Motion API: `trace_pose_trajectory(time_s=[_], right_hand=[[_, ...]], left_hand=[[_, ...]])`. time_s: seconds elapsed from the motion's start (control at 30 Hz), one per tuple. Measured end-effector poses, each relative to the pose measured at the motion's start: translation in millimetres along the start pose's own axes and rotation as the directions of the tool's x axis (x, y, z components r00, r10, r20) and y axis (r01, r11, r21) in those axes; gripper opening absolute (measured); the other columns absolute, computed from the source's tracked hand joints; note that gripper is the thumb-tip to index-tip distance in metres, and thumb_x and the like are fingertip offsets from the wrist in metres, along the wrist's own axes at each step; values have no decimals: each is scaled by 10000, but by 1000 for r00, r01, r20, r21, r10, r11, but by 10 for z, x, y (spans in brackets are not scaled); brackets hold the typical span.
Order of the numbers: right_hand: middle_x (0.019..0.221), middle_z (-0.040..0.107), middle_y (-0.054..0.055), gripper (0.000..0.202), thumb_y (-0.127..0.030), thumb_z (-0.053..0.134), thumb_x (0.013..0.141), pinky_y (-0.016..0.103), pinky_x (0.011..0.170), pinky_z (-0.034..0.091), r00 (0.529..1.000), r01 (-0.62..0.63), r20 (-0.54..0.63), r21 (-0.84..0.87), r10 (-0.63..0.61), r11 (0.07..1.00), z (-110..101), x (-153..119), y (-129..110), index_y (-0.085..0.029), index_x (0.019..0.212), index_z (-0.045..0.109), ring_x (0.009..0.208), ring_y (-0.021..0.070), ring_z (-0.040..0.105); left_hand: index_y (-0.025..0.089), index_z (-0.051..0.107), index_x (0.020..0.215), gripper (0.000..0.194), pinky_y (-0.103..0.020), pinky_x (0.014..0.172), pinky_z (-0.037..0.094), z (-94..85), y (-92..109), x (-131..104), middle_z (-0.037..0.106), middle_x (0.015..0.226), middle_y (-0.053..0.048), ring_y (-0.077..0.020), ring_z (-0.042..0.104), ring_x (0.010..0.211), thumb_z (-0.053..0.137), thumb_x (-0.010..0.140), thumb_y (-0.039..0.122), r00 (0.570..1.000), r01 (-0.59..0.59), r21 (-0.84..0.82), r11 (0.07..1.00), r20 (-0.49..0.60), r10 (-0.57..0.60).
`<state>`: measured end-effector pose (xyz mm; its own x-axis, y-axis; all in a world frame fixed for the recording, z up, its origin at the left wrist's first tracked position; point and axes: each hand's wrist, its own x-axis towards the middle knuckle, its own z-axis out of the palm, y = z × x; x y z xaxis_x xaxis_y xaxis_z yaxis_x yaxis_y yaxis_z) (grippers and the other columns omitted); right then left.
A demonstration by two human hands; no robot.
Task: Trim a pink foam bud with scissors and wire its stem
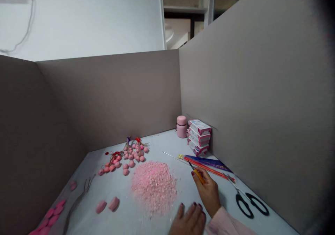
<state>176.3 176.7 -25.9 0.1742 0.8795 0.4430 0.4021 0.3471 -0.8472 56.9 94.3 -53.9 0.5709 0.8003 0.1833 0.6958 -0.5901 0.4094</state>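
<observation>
My right hand is closed around the orange handle of a small knife; its dark blade points up and to the left. Low in the view, my left hand lies with its fingers stretched out, thumb a little apart, and I see nothing in it. To the left of both hands is a heap of pink shavings. A thin metal rod lies just beyond the knife tip. Close to the right hand are bundles of orange-red strips and purple strips.
Black-handled scissors lie at the right. Stacked boxes and a pink flask stand at the back. Pink balls, pink chunks, brown twigs and bright pink pieces lie leftward. Grey partitions enclose the table.
</observation>
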Motion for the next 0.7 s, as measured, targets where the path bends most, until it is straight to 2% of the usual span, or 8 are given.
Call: trace_pose_trajectory(time_s=[0.1, 0.23, 0.3, 0.37, 0.43, 0.5, 0.6, 0.7], right_hand=[[880, 727, 89, 323, -461, 490, 829, 285, 712, 525, 1000, -17, -4, -9, 17, 1000, 4, 15, 56, -178, 925, 613, 797, 237, 679], [846, 732, 81, 310, -467, 516, 814, 298, 673, 526, 999, -44, -7, -21, 44, 999, -5, 13, 76, -192, 910, 622, 757, 250, 684], [848, 732, 79, 305, -466, 515, 814, 293, 667, 527, 999, -46, -2, -15, 46, 999, -7, 13, 70, -197, 908, 623, 762, 250, 686], [861, 732, 85, 301, -461, 512, 815, 290, 675, 529, 999, -47, 4, -8, 47, 999, -7, 17, 62, -196, 907, 621, 782, 251, 686], [872, 730, 97, 302, -457, 511, 814, 296, 686, 529, 999, -49, 3, -4, 50, 999, -5, 23, 57, -190, 906, 618, 801, 256, 683], [871, 727, 102, 307, -458, 512, 814, 295, 688, 528, 999, -47, 4, -1, 47, 999, -7, 25, 55, -184, 909, 615, 800, 256, 681], [861, 721, 93, 312, -461, 512, 818, 279, 688, 525, 999, -37, 9, 6, 37, 999, -14, 23, 55, -181, 912, 611, 786, 241, 678], [838, 718, 79, 310, -463, 513, 823, 260, 674, 523, 999, -36, 10, 12, 36, 999, -17, 21, 63, -180, 902, 612, 771, 228, 675]], left_hand=[[175, 349, 1380, 674, -652, 1026, 267, -359, -168, 40, 395, 1431, -154, -339, 365, 1308, 501, 811, 503, 998, 54, 58, 997, -13, -54], [-14, 374, 1342, 667, -759, 997, 92, -713, -271, 85, 352, 1419, -307, -428, 265, 1332, 305, 894, 477, 959, 269, 149, 951, -132, -251], [62, 355, 1371, 620, -747, 1010, 99, -704, -195, 116, 335, 1455, -244, -392, 253, 1349, 311, 897, 458, 964, 256, 170, 952, -123, -237], [223, 342, 1387, 537, -672, 1051, 182, -618, -85, 163, 383, 1467, -103, -286, 297, 1354, 338, 893, 433, 986, 165, 173, 971, -61, -156], [283, 331, 1385, 522, -599, 1062, 265, -540, -26, 235, 458, 1430, -36, -224, 365, 1326, 358, 884, 426, 994, 108, 177, 978, -21, -106], [229, 366, 1373, 516, -588, 1067, 267, -535, -78, 317, 477, 1417, -69, -237, 370, 1322, 346, 893, 417, 990, 136, 204, 969, -48, -129], [75, 451, 1312, 540, -688, 1033, 211, -684, -321, 362, 506, 1366, -207, -343, 361, 1313, 327, 908, 411, 966, 247, 261, 933, -141, -216], [97, 418, 1332, 507, -771, 975, 184, -855, -487, 173, 412, 1433, -212, -394, 300, 1331, 318, 923, 380, 960, 252, 324, 912, -199, -195]])
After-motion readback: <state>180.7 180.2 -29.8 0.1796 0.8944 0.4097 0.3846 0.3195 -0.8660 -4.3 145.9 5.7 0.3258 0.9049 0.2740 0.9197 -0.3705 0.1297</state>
